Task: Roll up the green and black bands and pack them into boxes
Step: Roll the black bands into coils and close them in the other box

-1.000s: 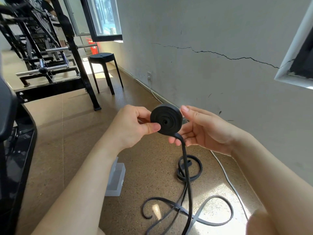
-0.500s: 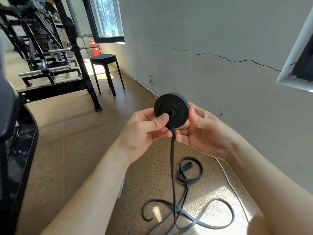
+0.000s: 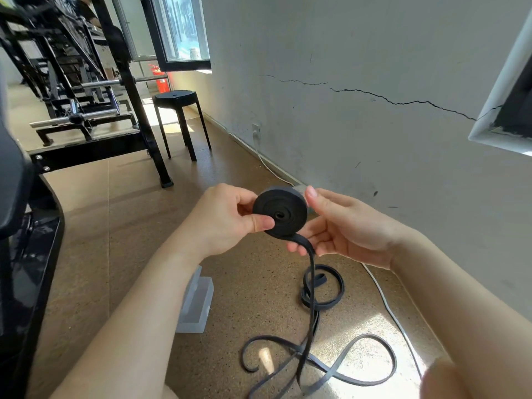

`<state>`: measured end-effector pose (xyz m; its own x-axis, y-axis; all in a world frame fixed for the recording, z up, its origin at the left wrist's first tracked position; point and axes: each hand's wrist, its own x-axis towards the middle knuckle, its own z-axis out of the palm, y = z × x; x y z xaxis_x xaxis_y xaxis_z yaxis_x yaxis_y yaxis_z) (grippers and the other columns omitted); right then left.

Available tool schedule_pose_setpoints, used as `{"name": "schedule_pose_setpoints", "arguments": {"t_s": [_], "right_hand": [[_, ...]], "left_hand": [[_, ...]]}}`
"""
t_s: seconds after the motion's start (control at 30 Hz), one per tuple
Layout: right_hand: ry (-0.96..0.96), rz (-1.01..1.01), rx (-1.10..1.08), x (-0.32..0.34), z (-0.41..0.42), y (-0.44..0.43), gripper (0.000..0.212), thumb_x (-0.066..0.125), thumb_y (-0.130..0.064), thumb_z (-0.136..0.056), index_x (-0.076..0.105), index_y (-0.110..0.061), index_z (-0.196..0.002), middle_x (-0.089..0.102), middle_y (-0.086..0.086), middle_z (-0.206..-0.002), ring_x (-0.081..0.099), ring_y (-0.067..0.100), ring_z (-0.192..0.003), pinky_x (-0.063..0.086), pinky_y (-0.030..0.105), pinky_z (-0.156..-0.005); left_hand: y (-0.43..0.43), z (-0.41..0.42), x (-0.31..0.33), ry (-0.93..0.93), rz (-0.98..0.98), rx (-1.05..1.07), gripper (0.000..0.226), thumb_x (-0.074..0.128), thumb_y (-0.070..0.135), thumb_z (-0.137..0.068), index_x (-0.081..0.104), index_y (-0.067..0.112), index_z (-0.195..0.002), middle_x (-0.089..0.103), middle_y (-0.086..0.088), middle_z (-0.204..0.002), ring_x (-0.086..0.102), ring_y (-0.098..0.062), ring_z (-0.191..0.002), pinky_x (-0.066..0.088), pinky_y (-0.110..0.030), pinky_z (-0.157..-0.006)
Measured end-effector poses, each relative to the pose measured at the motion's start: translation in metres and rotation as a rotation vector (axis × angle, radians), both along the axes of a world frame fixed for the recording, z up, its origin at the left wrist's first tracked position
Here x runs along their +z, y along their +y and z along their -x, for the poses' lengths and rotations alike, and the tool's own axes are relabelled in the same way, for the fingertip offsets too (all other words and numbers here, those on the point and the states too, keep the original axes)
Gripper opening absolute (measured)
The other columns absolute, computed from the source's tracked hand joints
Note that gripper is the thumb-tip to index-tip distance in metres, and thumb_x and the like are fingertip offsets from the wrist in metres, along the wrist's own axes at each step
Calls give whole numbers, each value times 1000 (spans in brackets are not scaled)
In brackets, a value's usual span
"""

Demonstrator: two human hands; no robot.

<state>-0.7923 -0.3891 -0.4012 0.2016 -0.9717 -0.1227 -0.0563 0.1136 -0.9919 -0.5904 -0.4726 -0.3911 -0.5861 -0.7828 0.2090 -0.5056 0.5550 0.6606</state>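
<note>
A black band is partly wound into a tight flat roll (image 3: 283,213) held up in front of me. My left hand (image 3: 227,221) pinches the roll, thumb on its near face and fingers behind. My right hand (image 3: 344,227) cups the roll's right side, fingers around its rim and under the outgoing strap. The unrolled tail (image 3: 309,309) hangs from the roll's bottom down to loose loops on the floor (image 3: 322,355). A clear plastic box (image 3: 197,305) lies on the floor under my left forearm. No green band shows.
A cracked white wall (image 3: 359,125) runs along the right with a white cable (image 3: 391,309) at its foot. A black stool (image 3: 178,116) and a black metal gym frame (image 3: 86,110) stand further back. Black equipment (image 3: 17,240) fills the left edge.
The roll has dropped slightly and turned between my hands, taking up a little more strap. My right fingers have shifted round the rim, and the hanging tail has swung rightward.
</note>
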Motion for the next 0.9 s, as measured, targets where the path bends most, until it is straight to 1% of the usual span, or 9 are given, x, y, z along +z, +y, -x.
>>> {"name": "schedule_pose_setpoints", "arguments": {"t_s": [0.1, 0.23, 0.4, 0.53, 0.7, 0.77, 0.8, 0.83, 0.9], "right_hand": [[73, 29, -36, -3, -5, -3, 77, 52, -60, -80, 41, -5, -133, 70, 20, -86, 62, 24, -74, 46, 27, -64], [23, 31, -56, -2, -6, -5, 77, 50, -60, -81, 41, -3, -133, 69, 20, -83, 59, 23, -72, 44, 28, -64], [15, 39, -71, -3, -7, -7, 79, 49, -63, -81, 42, -2, -131, 68, 17, -79, 58, 21, -68, 42, 28, -63], [48, 49, -96, -3, -10, -9, 84, 53, -64, -75, 42, -2, -132, 69, 16, -77, 59, 21, -67, 43, 26, -61], [50, 67, -124, -4, -10, -9, 83, 56, -58, -75, 39, 3, -128, 69, 19, -77, 59, 24, -68, 43, 28, -63], [-3, 79, -151, -4, -10, -8, 79, 55, -54, -78, 38, 4, -129, 68, 20, -77, 59, 25, -69, 43, 29, -63], [-44, 87, -168, -4, -9, -9, 77, 55, -52, -80, 38, 4, -129, 67, 20, -77, 59, 25, -69, 43, 30, -64], [-92, 94, -181, -3, -8, -9, 75, 54, -50, -81, 38, 3, -131, 67, 19, -77, 59, 25, -70, 43, 31, -66], [-204, 98, -190, -2, -7, -9, 73, 53, -49, -84, 39, 1, -136, 67, 18, -80, 59, 23, -71, 44, 32, -70]], "left_hand": [[-1, 1, 0, -21, 2, -28, 17, 73, 26, -80, 74, 21, -97, 72, 3, -86, 65, -14, -85, 52, -32, -77], [-4, -2, 0, 33, -36, -52, 16, 73, 24, -81, 72, 27, -97, 73, 8, -89, 66, -11, -87, 52, -36, -82], [-4, -4, 1, 59, -49, -80, 18, 73, 23, -80, 69, 35, -93, 72, 13, -90, 65, -5, -88, 50, -30, -82], [-4, -5, 3, 25, -17, -84, 20, 74, 23, -80, 64, 39, -83, 68, 15, -82, 62, 2, -79, 45, -21, -71], [-2, -3, 1, -14, 12, -103, 18, 73, 24, -81, 62, 38, -84, 66, 15, -82, 60, 1, -79, 42, -21, -69], [-4, -3, -2, 67, -38, -106, 13, 73, 27, -79, 67, 35, -86, 70, 12, -83, 62, 0, -81, 46, -24, -74], [-3, -2, -3, 155, -98, -117, 12, 73, 29, -77, 70, 29, -89, 71, 8, -85, 63, -5, -82, 49, -27, -77], [-4, -1, -6, 277, -183, -134, 18, 72, 30, -75, 72, 21, -91, 72, 3, -87, 64, -9, -82, 51, -30, -77], [-4, 2, -10, 541, -424, -155, 27, 70, 24, -72, 71, 9, -94, 71, -3, -88, 63, -12, -77, 53, -27, -72]]}}
